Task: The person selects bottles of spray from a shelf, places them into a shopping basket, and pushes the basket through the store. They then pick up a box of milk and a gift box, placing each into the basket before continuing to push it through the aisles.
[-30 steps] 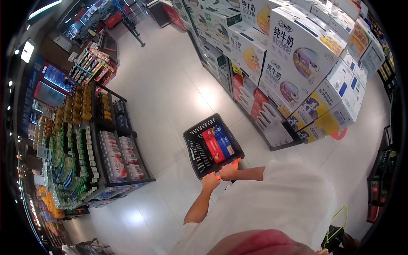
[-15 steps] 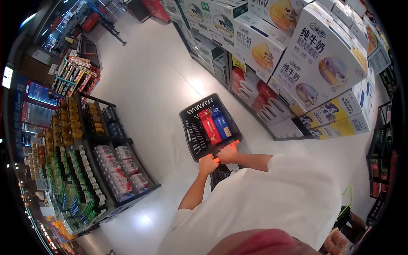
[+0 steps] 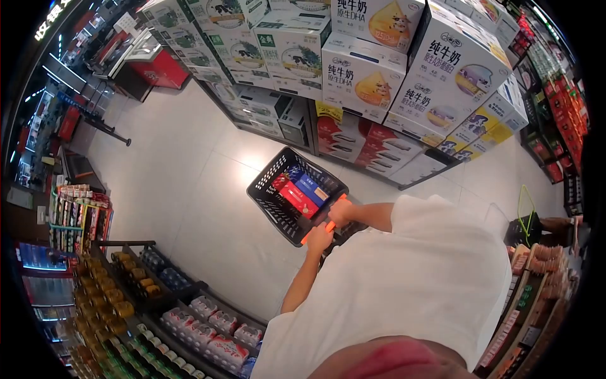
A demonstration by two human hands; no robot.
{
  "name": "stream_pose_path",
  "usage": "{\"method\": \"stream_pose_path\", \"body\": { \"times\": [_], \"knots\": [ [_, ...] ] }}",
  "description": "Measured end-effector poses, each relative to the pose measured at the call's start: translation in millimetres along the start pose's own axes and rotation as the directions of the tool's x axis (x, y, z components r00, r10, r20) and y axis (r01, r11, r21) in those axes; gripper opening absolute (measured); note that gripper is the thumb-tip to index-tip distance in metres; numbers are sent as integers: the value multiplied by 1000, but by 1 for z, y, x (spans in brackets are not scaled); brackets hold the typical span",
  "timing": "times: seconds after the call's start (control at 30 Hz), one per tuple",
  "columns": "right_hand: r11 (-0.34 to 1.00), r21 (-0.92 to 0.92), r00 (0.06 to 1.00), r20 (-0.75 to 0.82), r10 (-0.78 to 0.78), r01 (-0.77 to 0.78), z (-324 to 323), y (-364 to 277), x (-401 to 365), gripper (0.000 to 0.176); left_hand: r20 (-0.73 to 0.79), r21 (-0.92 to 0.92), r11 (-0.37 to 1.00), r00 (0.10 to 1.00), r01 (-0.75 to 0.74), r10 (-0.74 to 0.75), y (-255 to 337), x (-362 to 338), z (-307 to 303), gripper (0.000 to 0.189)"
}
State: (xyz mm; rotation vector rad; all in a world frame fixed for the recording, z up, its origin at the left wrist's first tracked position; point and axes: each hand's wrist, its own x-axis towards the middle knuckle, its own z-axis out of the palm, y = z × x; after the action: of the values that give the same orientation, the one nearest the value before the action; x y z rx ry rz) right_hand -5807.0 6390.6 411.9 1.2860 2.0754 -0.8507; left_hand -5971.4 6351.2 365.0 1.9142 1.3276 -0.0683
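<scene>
A black shopping basket cart (image 3: 264, 211) with perforated sides stands in front of me, angled toward the upper left. Its orange handle (image 3: 330, 225) runs along the near end. My left hand (image 3: 320, 237) is closed round the handle's left part, and my right hand (image 3: 341, 213) grips it farther right. Inside the basket lie a red box (image 3: 297, 199) and a blue box (image 3: 310, 188), side by side. Some dark, small-printed goods at their far end are hard to make out.
Stacked milk cartons (image 3: 363, 76) stand on a low display beyond the basket. At lower left, a rack holds shrink-wrapped drink packs (image 3: 224, 354) and bottles (image 3: 104, 297). A snack stand (image 3: 79, 215) is at left, a red-fronted counter (image 3: 161, 72) at upper left. Shelving (image 3: 521, 309) stands at right.
The view has turned to the right, so the milk cartons and the drink rack have swung round in it. The basket now slants more to the left. Both hands stay on the handle.
</scene>
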Motion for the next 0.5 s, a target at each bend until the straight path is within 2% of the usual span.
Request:
{"method": "stream_pose_path", "body": {
  "times": [0.1, 0.23, 0.33, 0.5],
  "knots": [
    [1000, -19, 1000, -13, 8, -8, -12, 2, 28, 28, -57, 30, 999, 998, -12, 13, -14, 15, -18, 29],
    [997, -32, 997, -39, -70, 68, -9, 22, 73, 29, -97, -31, 997, 993, -65, 62, -32, 45, -27, 30],
    [1000, -18, 999, -36, -23, 22, -42, 25, 82, 29, -120, -22, 998, 991, -58, 55, -37, 62, -51, 29],
    [998, 1, 993, -104, -56, 57, -67, 31, 117, 26, -57, 59, 998, 998, -27, 30, -50, 91, -86, 30]
  ]
}}
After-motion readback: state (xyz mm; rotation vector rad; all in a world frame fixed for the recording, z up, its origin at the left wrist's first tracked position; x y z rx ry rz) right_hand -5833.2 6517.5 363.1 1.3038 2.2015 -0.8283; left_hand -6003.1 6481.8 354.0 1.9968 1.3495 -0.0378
